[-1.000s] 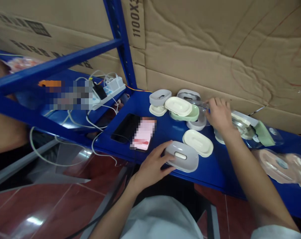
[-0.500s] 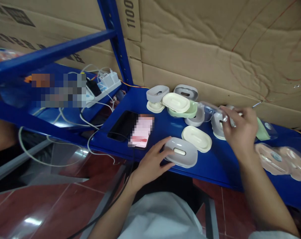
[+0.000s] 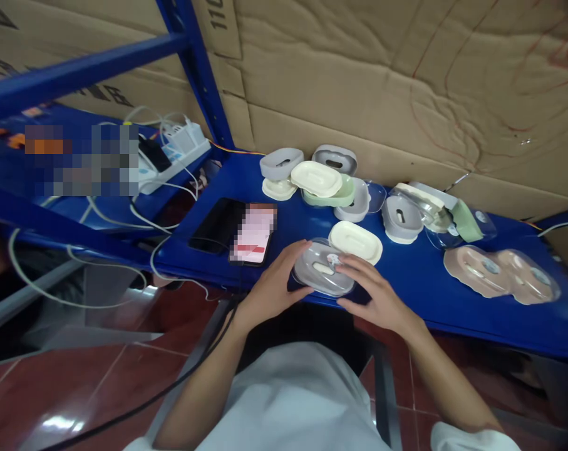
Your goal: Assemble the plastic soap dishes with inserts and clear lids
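Observation:
At the front edge of the blue shelf lies a grey oval soap box [image 3: 322, 267], with a cream bar-shaped piece in its middle. A clear lid [image 3: 333, 259] with a small round sticker covers it. My left hand [image 3: 284, 282] grips the box's left side, thumb in front and fingers behind. My right hand [image 3: 375, 293] holds the right side, its fingertips on the lid and its thumb low at the front. Whether the lid is fully seated I cannot tell. A cream oval tray [image 3: 356, 243] lies just behind the box.
Behind are loose grey, cream and green box parts, including a cream piece [image 3: 316, 178] and a grey tray [image 3: 402, 219]. Pink lidded boxes [image 3: 478, 271] stand at right. A phone [image 3: 253, 235] lies left; a power strip [image 3: 175, 163] with cables is beyond the blue post.
My right hand has come from the parts at the back right to the grey soap box, bringing the clear lid onto it. My left hand stays at the box. The view has shifted slightly.

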